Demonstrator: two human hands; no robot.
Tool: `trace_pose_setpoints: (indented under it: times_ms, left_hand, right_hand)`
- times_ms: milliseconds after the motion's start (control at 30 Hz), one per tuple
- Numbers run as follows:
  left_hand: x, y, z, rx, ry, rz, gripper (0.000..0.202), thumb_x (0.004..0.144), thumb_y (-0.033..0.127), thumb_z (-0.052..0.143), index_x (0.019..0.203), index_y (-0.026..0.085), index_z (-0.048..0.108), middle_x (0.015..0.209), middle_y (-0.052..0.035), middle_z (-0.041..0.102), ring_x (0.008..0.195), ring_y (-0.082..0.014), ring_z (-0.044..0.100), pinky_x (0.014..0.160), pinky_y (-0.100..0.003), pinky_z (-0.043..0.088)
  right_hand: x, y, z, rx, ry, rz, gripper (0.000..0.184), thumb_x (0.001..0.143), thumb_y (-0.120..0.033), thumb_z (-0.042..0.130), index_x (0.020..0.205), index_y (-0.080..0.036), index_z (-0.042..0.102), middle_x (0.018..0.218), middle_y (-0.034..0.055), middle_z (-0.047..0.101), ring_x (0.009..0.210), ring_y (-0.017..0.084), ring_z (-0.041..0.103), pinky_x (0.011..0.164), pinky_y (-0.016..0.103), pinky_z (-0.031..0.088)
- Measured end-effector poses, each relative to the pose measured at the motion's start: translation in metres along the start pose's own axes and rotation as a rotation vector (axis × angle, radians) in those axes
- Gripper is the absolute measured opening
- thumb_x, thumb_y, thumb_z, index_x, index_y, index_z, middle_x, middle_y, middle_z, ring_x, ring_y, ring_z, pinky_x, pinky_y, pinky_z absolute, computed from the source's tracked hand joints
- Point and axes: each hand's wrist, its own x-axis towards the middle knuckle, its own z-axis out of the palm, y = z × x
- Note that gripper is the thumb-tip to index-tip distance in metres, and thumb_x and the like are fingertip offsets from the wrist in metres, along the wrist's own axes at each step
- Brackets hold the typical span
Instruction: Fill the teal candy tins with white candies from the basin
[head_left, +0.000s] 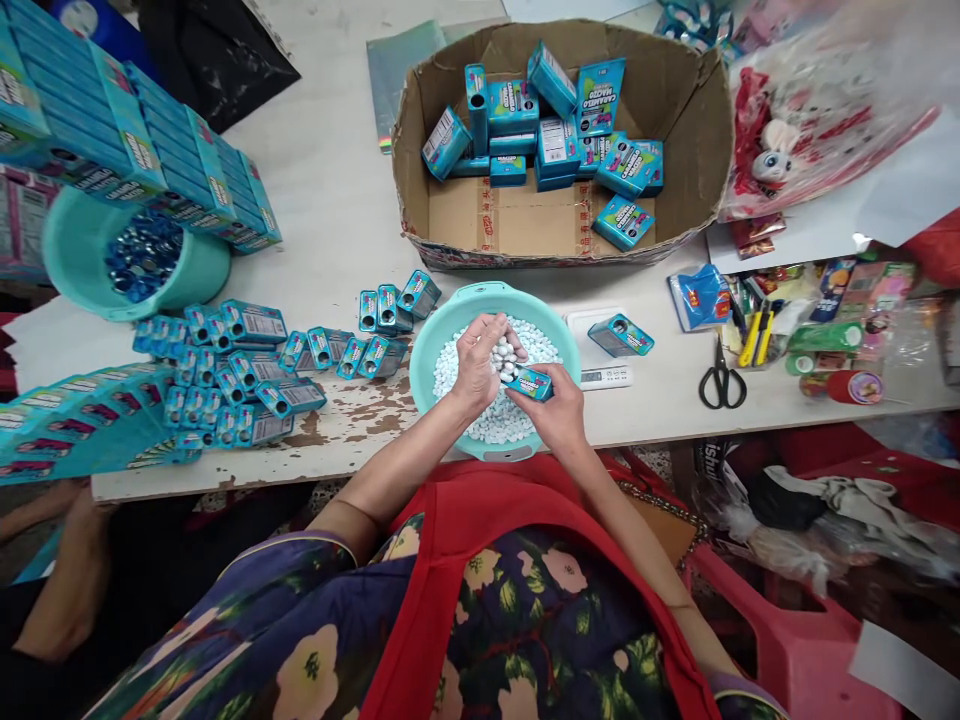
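Head view, the only feed I have. My left hand (480, 365) is cupped, fingers together around a clump of white candies (504, 357). My right hand (562, 405) is clamped on a blue tin (531, 384), thumb and fingers on its sides, label facing up at me. The tin lies tilted over the bowl, one end right by the clump; I can't tell whether the candies touch its mouth. Both hands are above the teal bowl (421, 365), which holds a layer of loose white pieces (510, 425).

Left of the bowl: small tins (232, 370) in a cluster on the worn white table (322, 200), many with a round hole in the end facing me. Behind them, a teal bucket (60, 250) of shiny blue bits, with stacked blue packs (135, 140) beside it. Beyond the bowl, a cardboard box (532, 220) with more blue tins tumbled inside. Right of the bowl, a white scale (619, 376) with a single tin (619, 335) on it. Further right: blue packet (699, 297), black scissors (720, 385), yellow cutter (756, 338). Lower left edge, another person's arm (60, 590).
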Motion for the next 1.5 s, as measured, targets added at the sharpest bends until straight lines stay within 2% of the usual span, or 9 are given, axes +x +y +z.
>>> trace_pose_setpoints:
  times_ms: [233, 467, 600, 733, 1067, 1200, 1267, 1333, 1500]
  left_hand:
    - [-0.002, 0.001, 0.001, 0.030, -0.015, 0.038, 0.032, 0.078, 0.042, 0.071, 0.072, 0.018, 0.052, 0.065, 0.0029, 0.059, 0.051, -0.0077, 0.057, 0.049, -0.021, 0.047]
    - [-0.004, 0.000, 0.004, 0.142, -0.045, 0.036, 0.036, 0.076, 0.048, 0.071, 0.071, 0.018, 0.052, 0.064, 0.0026, 0.059, 0.054, -0.0086, 0.059, 0.054, -0.022, 0.050]
    - [-0.005, -0.002, 0.005, 0.159, 0.004, 0.064, 0.033, 0.074, 0.044, 0.073, 0.070, 0.018, 0.053, 0.066, 0.0022, 0.059, 0.056, -0.0082, 0.058, 0.052, -0.021, 0.049]
    - [-0.007, -0.001, 0.008, 0.156, -0.005, 0.069, 0.030, 0.076, 0.044, 0.071, 0.076, 0.019, 0.055, 0.067, 0.0023, 0.060, 0.052, -0.0081, 0.056, 0.050, -0.022, 0.048]
    - [-0.006, -0.003, 0.008, 0.150, -0.020, 0.118, 0.028, 0.081, 0.042, 0.069, 0.073, 0.018, 0.055, 0.066, 0.0019, 0.059, 0.053, -0.0088, 0.057, 0.051, -0.022, 0.048]
    - [-0.009, -0.001, 0.010, 0.177, -0.077, 0.077, 0.029, 0.080, 0.044, 0.069, 0.076, 0.018, 0.056, 0.069, 0.0014, 0.061, 0.056, -0.0091, 0.059, 0.052, -0.022, 0.049]
    - [-0.010, 0.001, 0.011, 0.197, -0.055, 0.100, 0.030, 0.080, 0.045, 0.069, 0.077, 0.018, 0.056, 0.069, 0.0015, 0.061, 0.056, -0.0091, 0.059, 0.053, -0.022, 0.049]
    - [-0.010, 0.001, 0.011, 0.210, -0.035, 0.126, 0.031, 0.080, 0.047, 0.069, 0.077, 0.019, 0.056, 0.068, 0.0018, 0.060, 0.054, -0.0085, 0.058, 0.051, -0.021, 0.048]
    - [-0.016, 0.001, 0.016, 0.167, -0.087, 0.095, 0.034, 0.083, 0.049, 0.066, 0.073, 0.018, 0.056, 0.063, 0.0012, 0.058, 0.048, -0.0086, 0.056, 0.044, -0.021, 0.043]
  right_hand:
    - [-0.002, 0.002, 0.000, 0.064, 0.003, 0.038, 0.033, 0.070, -0.037, 0.080, 0.096, -0.024, 0.063, 0.093, 0.0014, 0.066, 0.089, 0.022, 0.064, 0.081, 0.034, 0.050]
    - [-0.003, 0.002, -0.001, 0.108, 0.021, 0.054, 0.033, 0.069, -0.036, 0.080, 0.095, -0.024, 0.063, 0.091, 0.0006, 0.066, 0.088, 0.021, 0.063, 0.082, 0.034, 0.050]
    - [-0.003, 0.000, -0.002, 0.126, 0.019, 0.059, 0.031, 0.071, -0.035, 0.078, 0.095, -0.024, 0.063, 0.093, 0.0013, 0.066, 0.089, 0.021, 0.064, 0.082, 0.034, 0.050]
    - [-0.002, 0.000, -0.002, 0.122, 0.014, 0.095, 0.030, 0.072, -0.037, 0.077, 0.096, -0.024, 0.063, 0.094, 0.0024, 0.067, 0.090, 0.022, 0.065, 0.083, 0.035, 0.051]
    - [-0.004, 0.002, -0.003, 0.141, 0.036, 0.077, 0.032, 0.071, -0.037, 0.079, 0.096, -0.023, 0.064, 0.092, 0.0018, 0.066, 0.089, 0.022, 0.064, 0.082, 0.034, 0.050]
    - [-0.004, 0.002, -0.003, 0.152, 0.033, 0.075, 0.032, 0.071, -0.037, 0.079, 0.096, -0.024, 0.064, 0.093, 0.0016, 0.067, 0.089, 0.022, 0.064, 0.081, 0.034, 0.050]
    - [-0.005, 0.001, -0.004, 0.160, 0.026, 0.089, 0.032, 0.071, -0.037, 0.079, 0.096, -0.024, 0.064, 0.093, 0.0017, 0.067, 0.089, 0.022, 0.064, 0.081, 0.035, 0.051]
    - [-0.005, 0.000, -0.005, 0.168, 0.020, 0.101, 0.033, 0.071, -0.037, 0.079, 0.098, -0.024, 0.064, 0.094, 0.0019, 0.067, 0.090, 0.022, 0.064, 0.083, 0.035, 0.051]
    - [-0.005, 0.001, -0.004, 0.194, 0.027, 0.101, 0.034, 0.070, -0.037, 0.080, 0.097, -0.024, 0.065, 0.093, 0.0018, 0.067, 0.089, 0.021, 0.064, 0.083, 0.035, 0.051]
